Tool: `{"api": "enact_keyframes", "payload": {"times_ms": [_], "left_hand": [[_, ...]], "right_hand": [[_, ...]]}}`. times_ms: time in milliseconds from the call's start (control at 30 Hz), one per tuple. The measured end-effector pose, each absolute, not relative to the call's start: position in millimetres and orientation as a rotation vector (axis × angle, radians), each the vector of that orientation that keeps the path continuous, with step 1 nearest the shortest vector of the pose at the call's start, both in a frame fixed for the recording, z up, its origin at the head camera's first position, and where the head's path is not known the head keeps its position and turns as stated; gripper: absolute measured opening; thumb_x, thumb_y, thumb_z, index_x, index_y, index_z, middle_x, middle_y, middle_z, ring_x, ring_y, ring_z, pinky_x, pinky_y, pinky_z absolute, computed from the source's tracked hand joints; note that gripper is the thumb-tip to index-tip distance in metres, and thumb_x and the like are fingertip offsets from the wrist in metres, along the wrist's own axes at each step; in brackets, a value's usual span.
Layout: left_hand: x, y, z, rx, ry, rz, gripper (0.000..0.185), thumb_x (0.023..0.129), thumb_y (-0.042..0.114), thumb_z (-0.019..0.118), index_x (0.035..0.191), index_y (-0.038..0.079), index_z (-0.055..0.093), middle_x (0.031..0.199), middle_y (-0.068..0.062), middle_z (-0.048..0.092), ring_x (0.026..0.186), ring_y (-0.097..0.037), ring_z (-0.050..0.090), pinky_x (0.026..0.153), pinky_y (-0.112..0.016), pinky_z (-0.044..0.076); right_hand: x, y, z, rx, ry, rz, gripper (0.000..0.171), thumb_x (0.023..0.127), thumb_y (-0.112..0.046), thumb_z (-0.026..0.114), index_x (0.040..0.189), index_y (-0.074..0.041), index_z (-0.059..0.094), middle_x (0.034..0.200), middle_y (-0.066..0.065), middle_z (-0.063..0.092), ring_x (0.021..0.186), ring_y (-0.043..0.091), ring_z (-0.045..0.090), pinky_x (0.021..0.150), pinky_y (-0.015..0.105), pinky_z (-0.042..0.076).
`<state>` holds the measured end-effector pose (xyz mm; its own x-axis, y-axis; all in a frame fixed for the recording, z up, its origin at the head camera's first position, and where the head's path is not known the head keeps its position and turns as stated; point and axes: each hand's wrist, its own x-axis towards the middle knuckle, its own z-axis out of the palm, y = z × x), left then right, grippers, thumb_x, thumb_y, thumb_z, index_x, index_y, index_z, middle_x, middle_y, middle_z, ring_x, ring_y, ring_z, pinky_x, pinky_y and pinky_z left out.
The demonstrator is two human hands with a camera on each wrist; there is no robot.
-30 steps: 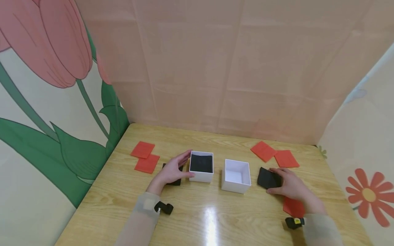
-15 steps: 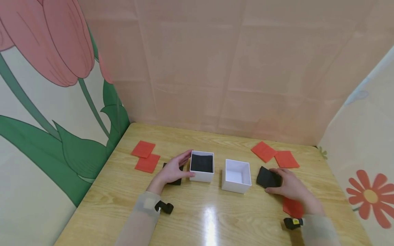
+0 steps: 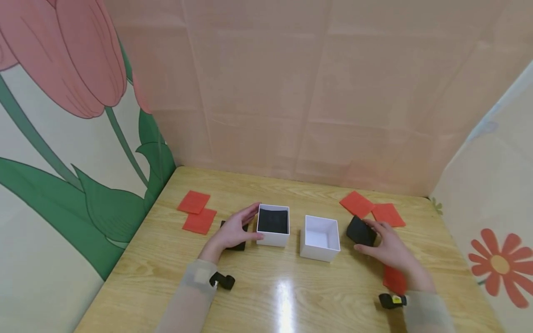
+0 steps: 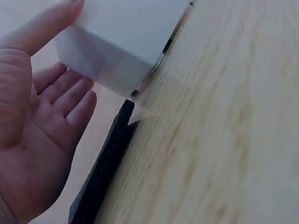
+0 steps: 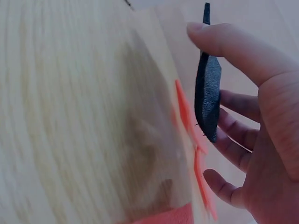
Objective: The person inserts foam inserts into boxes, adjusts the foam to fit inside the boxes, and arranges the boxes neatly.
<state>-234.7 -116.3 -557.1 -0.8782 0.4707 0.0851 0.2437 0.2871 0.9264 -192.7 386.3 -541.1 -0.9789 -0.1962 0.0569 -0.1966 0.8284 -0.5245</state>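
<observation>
My left hand point(image 3: 235, 230) holds the left side of a white open-topped box point(image 3: 273, 239), thumb at the front and fingers towards the back. In that box lies a black folded cloth square point(image 3: 273, 222). Partly hidden under the left hand is another black square point(image 3: 238, 246), seen edge-on point(image 4: 103, 163) in the left wrist view. My right hand point(image 3: 391, 245) pinches a third black folded cloth square point(image 3: 360, 231), raised off the table and tilted. The right wrist view shows the held square point(image 5: 208, 93) between thumb and fingers.
Between the hands stands a second white box point(image 3: 319, 252) with nothing in it. Two red squares point(image 3: 199, 221) overlap at the left; two more red squares point(image 3: 356, 204) lie back right. A red square point(image 3: 394, 280) sits below my right hand. Fabric walls border the wooden table point(image 3: 258, 296).
My right hand has lifted the black cloth square from the table and brought it slightly left, tilting it. The left hand and both boxes stay put.
</observation>
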Motion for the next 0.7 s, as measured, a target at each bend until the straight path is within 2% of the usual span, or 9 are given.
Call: {"api": "enact_keyframes", "payload": {"times_ms": [200, 433, 567, 700], "left_hand": [[-234, -116, -556, 0.651, 2.353, 1.623, 0.108, 0.085, 0.035, 0.094, 0.17, 0.012, 0.031, 0.171, 0.0, 0.037, 0.155, -0.021, 0.04, 0.124, -0.039, 0.036], [-232, -116, -556, 0.633, 2.356, 1.622, 0.107, 0.085, 0.035, 0.094, 0.17, 0.016, 0.032, 0.171, 0.003, 0.037, 0.155, -0.02, 0.04, 0.125, -0.039, 0.035], [-233, -116, -557, 0.642, 2.362, 1.618, 0.107, 0.086, 0.034, 0.094, 0.17, 0.014, 0.032, 0.171, 0.002, 0.037, 0.155, -0.02, 0.04, 0.125, -0.039, 0.035], [-234, -115, -557, 0.641, 2.368, 1.613, 0.106, 0.085, 0.036, 0.094, 0.17, 0.017, 0.033, 0.171, 0.003, 0.038, 0.155, -0.02, 0.04, 0.125, -0.04, 0.035]], "right_hand": [[-192, 382, -536, 0.3, -2.957, 0.942, 0.096, 0.085, -0.047, 0.092, 0.158, -0.004, 0.046, 0.147, 0.028, 0.044, 0.129, 0.051, 0.047, 0.099, 0.074, 0.048], [-192, 371, -527, 0.325, -2.9, 1.022, 0.097, 0.086, -0.04, 0.092, 0.162, -0.007, 0.042, 0.152, 0.025, 0.047, 0.133, 0.048, 0.046, 0.102, 0.072, 0.046], [-193, 364, -522, 0.345, -2.863, 1.049, 0.093, 0.086, -0.036, 0.093, 0.161, -0.01, 0.045, 0.151, 0.022, 0.048, 0.133, 0.042, 0.047, 0.103, 0.067, 0.045], [-193, 357, -519, 0.378, -2.823, 1.064, 0.091, 0.085, -0.035, 0.094, 0.16, -0.011, 0.048, 0.147, 0.02, 0.05, 0.131, 0.04, 0.05, 0.099, 0.061, 0.045]]}}
